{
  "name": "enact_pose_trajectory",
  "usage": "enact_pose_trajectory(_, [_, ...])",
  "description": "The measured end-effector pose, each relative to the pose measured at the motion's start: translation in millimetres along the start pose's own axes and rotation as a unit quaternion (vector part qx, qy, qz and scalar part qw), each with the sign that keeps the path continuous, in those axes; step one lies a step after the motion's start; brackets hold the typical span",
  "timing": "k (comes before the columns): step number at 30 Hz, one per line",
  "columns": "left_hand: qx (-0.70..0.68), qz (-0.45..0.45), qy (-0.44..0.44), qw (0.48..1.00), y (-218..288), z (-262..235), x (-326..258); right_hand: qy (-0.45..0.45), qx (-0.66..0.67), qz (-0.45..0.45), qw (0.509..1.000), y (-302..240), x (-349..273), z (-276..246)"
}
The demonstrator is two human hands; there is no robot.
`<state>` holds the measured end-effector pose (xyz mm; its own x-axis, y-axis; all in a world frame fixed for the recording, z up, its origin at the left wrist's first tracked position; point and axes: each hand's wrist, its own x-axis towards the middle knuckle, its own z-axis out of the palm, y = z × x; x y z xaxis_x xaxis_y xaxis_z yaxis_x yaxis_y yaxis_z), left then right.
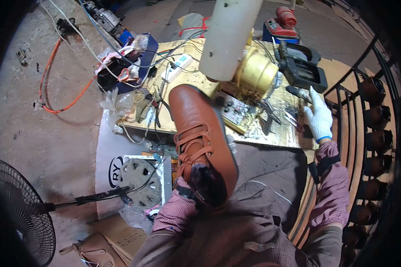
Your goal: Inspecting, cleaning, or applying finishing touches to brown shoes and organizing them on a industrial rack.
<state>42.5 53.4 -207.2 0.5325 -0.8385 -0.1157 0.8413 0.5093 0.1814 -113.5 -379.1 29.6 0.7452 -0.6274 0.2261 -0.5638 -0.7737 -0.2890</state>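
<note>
This looks like a shoe workshop: hand tools (267, 119) and a power strip (178, 66) lie on a stained wooden worktop (294, 139), a brown lace-up shoe (199, 118) is held at its near edge, and a black rack (339, 107) of dark footwear (378, 116) stands to its right.

The left hand (231, 142), mostly hidden, holds a brown lace-up shoe (209, 120) above the counter (294, 139); the white-gloved right hand (319, 118) spreads beside a dark-handled tool (297, 92).

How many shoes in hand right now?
1: the brown lace-up shoe, held by the left hand, itself mostly hidden behind it. The right hand, by the bench's right side, has none.
</note>
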Motion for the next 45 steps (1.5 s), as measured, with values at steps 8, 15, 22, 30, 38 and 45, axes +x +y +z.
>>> enact_pose_trajectory(8, [0.099, -0.04, 0.033, 0.994, 22.2, 91.1, 36.4, -0.098, -0.2, 0.024, 0.975, 62.5, 28.5, 49.0])
enact_pose_trajectory(15, [0.164, -0.09, 0.075, 0.979, 45.3, 198.4, 68.9, -0.037, -0.126, -0.06, 0.99, 68.7, 29.2, 44.9])
enact_pose_trajectory(22, [0.056, 0.176, -0.017, 0.983, 5.1, 112.9, -4.4, -0.04, 0.479, 0.067, 0.874, -33.1, -55.6, -40.1])
enact_pose_trajectory(30, [0.088, 0.233, 0.105, 0.963, -14.8, 210.0, -5.0, -0.058, 0.514, -0.075, 0.852, -145.4, -164.6, -75.8])
enact_pose_trajectory(38, [0.03, 0.14, 0.002, 0.99, -28.2, 177.9, -17.9, -0.266, 0.508, -0.007, 0.82, -150.2, -196.8, -84.1])
enact_pose_trajectory(45, [-0.057, 0.142, -0.215, 0.964, -44.2, 196.5, -19.3, -0.284, 0.641, 0.192, 0.687, -145.2, -198.0, -86.4])
